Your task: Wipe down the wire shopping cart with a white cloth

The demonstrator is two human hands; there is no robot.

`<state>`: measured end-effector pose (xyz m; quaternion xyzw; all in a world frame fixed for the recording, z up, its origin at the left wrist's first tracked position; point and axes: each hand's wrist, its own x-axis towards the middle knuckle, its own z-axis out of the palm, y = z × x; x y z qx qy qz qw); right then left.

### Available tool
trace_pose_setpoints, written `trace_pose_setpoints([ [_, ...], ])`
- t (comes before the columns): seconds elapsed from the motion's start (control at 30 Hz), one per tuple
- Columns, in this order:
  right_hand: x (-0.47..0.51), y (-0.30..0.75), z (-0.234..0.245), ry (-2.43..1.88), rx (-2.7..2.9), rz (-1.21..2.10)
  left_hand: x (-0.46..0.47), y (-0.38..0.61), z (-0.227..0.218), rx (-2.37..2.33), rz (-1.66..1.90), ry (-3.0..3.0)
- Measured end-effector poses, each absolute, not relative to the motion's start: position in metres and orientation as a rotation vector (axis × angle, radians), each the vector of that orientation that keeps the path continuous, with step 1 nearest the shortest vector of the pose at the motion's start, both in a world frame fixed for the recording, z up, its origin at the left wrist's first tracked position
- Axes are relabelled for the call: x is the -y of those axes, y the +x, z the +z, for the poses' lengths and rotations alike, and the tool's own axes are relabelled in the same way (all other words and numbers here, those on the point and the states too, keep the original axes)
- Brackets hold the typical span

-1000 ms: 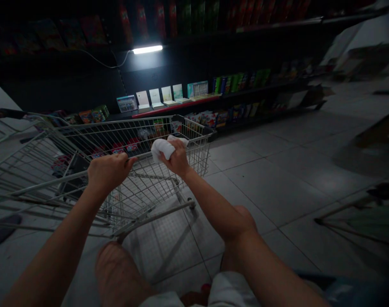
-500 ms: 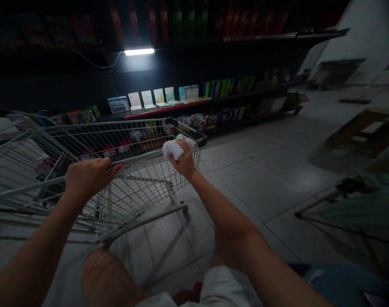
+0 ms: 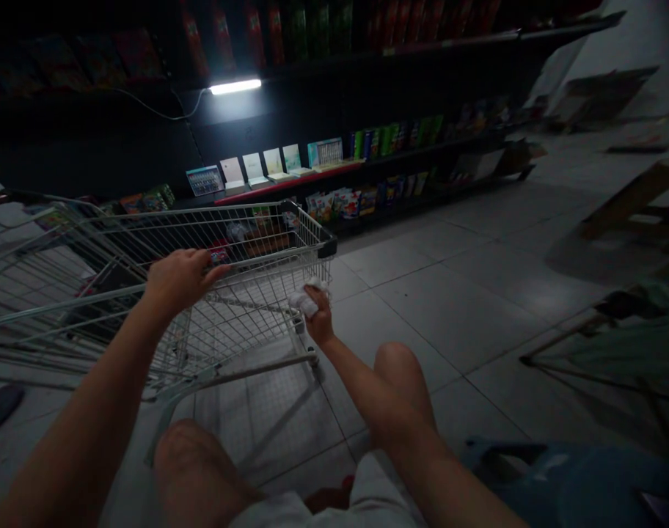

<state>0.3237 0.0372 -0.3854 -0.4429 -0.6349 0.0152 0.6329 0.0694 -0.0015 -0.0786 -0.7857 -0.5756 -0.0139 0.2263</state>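
My left grip (image 3: pixel 179 280) curls over the side rail (image 3: pixel 268 260) of the shopping cart (image 3: pixel 243 293); right grip (image 3: pixel 319 312) clutches white cloth (image 3: pixel 301 301) below the black corner (image 3: pixel 327 246). Looks mid-wipe; can't tell what's clean or what remains.

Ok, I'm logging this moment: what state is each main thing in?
Left hand: closed on the cart
Right hand: closed on the cloth
Cloth: bunched
Cart: upright
Lamp: lit
Bottles: standing upright
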Motion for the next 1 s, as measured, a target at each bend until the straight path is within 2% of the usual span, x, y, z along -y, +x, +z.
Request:
trace_pose_setpoints([
  [0.07, -0.021, 0.313, -0.416, -1.049, 1.475, 0.056, -0.013, 0.105, -0.08, 1.554, -0.006, -2.305],
  [0.13, -0.012, 0.311, -0.425, -1.052, 1.49, 0.05, -0.027, 0.133, -0.087, 1.541, 0.06, -2.406],
  [0.33, -0.056, 0.3, -0.356, -0.961, 1.476, -0.102, -0.051, 0.149, -0.114, 1.585, -0.015, -2.3],
  [0.4, -0.076, 0.292, -0.347, -0.98, 1.542, -0.107, -0.053, 0.142, -0.118, 1.58, -0.052, -2.282],
  [0.47, -0.082, 0.286, -0.362, -1.051, 1.6, -0.026, -0.054, 0.137, -0.119, 1.578, -0.067, -2.271],
  [0.57, -0.062, 0.289, -0.411, -1.087, 1.65, 0.104, -0.053, 0.134, -0.12, 1.571, -0.075, -2.254],
  [0.7, -0.027, 0.31, -0.447, -1.105, 1.545, 0.077, -0.052, 0.133, -0.121, 1.584, -0.053, -2.225],
  [1.0, -0.094, 0.349, -0.363, -1.043, 1.178, -0.101, -0.052, 0.126, -0.122, 1.575, -0.042, -2.216],
])
